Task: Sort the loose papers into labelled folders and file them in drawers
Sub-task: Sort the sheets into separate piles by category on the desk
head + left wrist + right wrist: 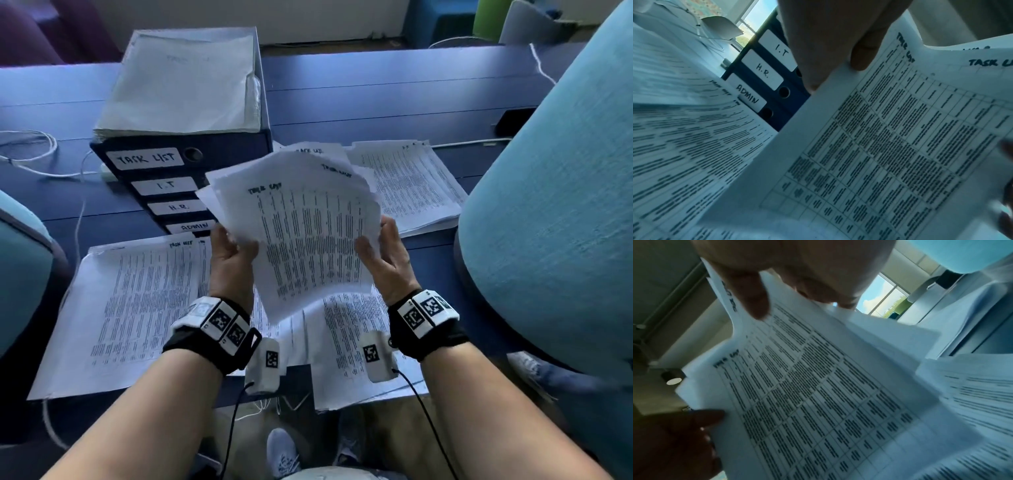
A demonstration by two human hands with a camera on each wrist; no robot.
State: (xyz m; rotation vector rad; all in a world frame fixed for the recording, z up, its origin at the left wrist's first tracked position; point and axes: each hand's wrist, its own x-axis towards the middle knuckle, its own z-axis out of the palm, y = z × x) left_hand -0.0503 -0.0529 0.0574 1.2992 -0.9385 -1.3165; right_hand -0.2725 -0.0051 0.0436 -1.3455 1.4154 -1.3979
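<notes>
Hands, left (230, 255) and right (385, 255), each gripped a side of a fanned paper bundle (308, 236) above the desk's (394, 89) near edge, thumbs on top.

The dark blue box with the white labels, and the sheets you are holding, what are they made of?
The dark blue drawer box looks like stiff coated card or board, though plastic is possible: flat matte fronts, sharp edges, round finger holes. Its white labels seem to be paper stickers with handwritten ink. The printed white sheets are thin matte paper: they bend and fan out between the left hand and right hand.
</notes>
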